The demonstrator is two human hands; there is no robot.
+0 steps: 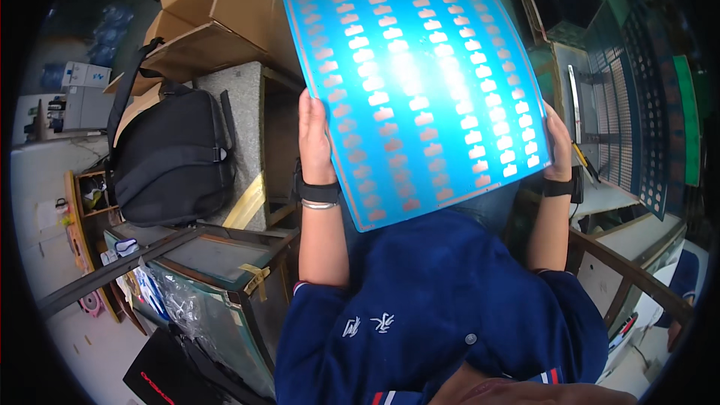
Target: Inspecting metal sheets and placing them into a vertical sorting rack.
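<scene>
Navy shirt, black wristbands.

The view's top edge cuts off the blue sheet and the cardboard box.

I have the sheet before my chest, between my left fingers at its left edge and my right fingers at its right. To my left sits a bag, with a cardboard box beyond it and bottles farther left. On my right, a knife lies on the desk.
</scene>
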